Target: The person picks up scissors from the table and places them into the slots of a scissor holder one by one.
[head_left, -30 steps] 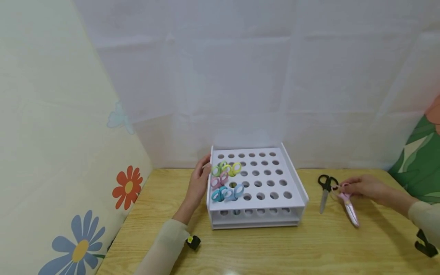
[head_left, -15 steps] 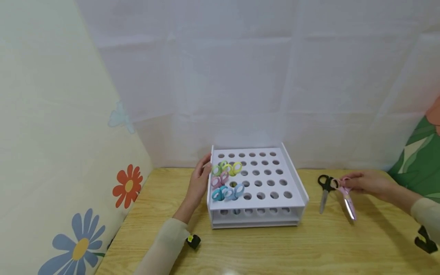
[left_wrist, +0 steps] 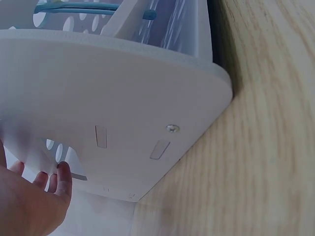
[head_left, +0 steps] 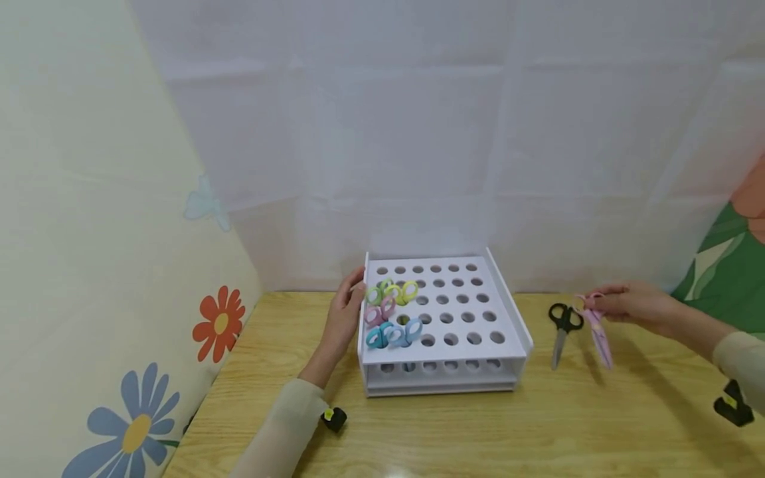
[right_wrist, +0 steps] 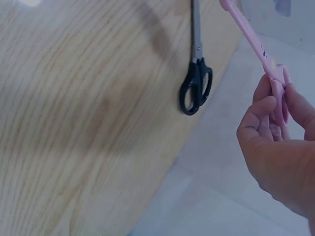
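My right hand (head_left: 636, 309) pinches the handle loops of a pair of pink scissors (head_left: 599, 335), whose blades point downward above the table. In the right wrist view, thumb and fingers close around the pink scissors' handle (right_wrist: 278, 101). Just left of it lie black-handled scissors (head_left: 563, 328) with bare grey blades. My left hand (head_left: 345, 312) rests against the left side of a white rack (head_left: 472, 355) with rows of round holes. The left wrist view has its fingertips (left_wrist: 64, 172) beside a slot in the side panel. Green, yellow, pink (head_left: 380, 312), teal and light blue scissors stand in the rack's left holes.
The rack stands on a wood-grain table (head_left: 454, 431), close to the white cloth backdrop (head_left: 382, 133). A second perforated level (head_left: 439, 366) shows below its top. A flower-printed panel (head_left: 179, 252) stands at the left, and a green-leaf print (head_left: 726, 265) at the right.
My right hand has raised the pink scissors off the table, and their blades have swung nearer to upright. My left hand has stayed at the rack; the view shifted slightly.
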The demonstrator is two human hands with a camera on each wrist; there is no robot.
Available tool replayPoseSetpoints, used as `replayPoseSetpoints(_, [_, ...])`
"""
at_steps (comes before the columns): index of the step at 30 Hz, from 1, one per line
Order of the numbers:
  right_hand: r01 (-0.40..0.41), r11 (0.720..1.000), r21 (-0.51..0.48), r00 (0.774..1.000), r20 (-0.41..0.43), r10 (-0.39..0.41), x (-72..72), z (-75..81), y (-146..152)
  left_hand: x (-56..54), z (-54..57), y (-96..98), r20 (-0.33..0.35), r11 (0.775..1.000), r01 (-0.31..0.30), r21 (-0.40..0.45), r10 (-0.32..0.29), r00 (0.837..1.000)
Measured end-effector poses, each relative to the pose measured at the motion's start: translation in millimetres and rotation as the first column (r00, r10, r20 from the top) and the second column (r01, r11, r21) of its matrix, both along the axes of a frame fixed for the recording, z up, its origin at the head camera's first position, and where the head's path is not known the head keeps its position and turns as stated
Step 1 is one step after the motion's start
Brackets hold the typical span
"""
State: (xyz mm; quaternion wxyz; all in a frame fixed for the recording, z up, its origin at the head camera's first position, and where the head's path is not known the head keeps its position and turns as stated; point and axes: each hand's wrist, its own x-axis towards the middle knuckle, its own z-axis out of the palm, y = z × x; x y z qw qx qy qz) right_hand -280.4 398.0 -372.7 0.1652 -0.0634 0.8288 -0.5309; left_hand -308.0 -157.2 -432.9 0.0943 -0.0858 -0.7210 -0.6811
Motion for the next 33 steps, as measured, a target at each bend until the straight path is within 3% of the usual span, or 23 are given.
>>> replayPoseSetpoints(9, [0.001,0.998,-0.060,1.000,-0.006,-0.001,-5.5,21.1,-14,1.1,-1.3,0.3,-0.033,1.000,-0.015,0.012,0.016,0.999])
replayPoseSetpoints(16, [-0.004,0.990,-0.141,1.000,0.012,0.006,-1.8,39.3,-29,0.2,-0.9,-0.3,-0.030,1.000,0.002,0.003,-0.002,1.000])
replayPoseSetpoints(25, [0.017,0.991,-0.134,0.999,0.036,-0.012,2.1,60.3,-56,-3.1,2.5,-1.9,0.013,0.999,0.029,-0.028,-0.028,1.000])
replayPoseSetpoints(33, [0.012,0.986,-0.166,1.000,0.021,-0.009,-0.2,71.4,-78,-1.1,1.1,-1.6,-0.009,1.000,0.020,-0.005,-0.020,1.000])
